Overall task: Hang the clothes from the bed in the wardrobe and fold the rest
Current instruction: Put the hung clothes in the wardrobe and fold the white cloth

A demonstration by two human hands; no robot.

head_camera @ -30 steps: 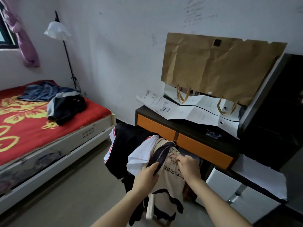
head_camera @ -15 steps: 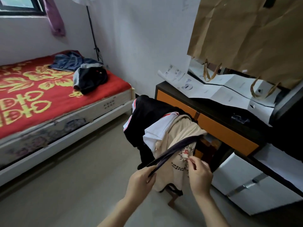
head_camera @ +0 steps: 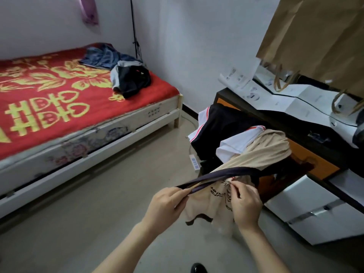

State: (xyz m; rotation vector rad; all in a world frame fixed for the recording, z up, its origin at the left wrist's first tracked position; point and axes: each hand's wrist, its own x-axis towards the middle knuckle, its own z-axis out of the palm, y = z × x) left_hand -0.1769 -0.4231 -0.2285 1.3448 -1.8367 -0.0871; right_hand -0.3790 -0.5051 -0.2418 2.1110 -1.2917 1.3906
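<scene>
Open floor [head_camera: 88,219] lies between bed [head_camera: 98,138] and clothes-draped desk [head_camera: 307,138].

My left hand [head_camera: 165,205] and right hand [head_camera: 246,205] pinch a beige shirt [head_camera: 208,203] by its dark collar, beside clothes [head_camera: 130,75] on the bed [head_camera: 59,99].

I can read one sign: a large yellow double-happiness character [head_camera: 47,115], 囍, lying sideways on the red bedspread [head_camera: 141,89] towards its front edge. The dark lettering on the beige shirt [head_camera: 204,205] and the print on the desk papers [head_camera: 307,103] are too blurred for me to read.
</scene>
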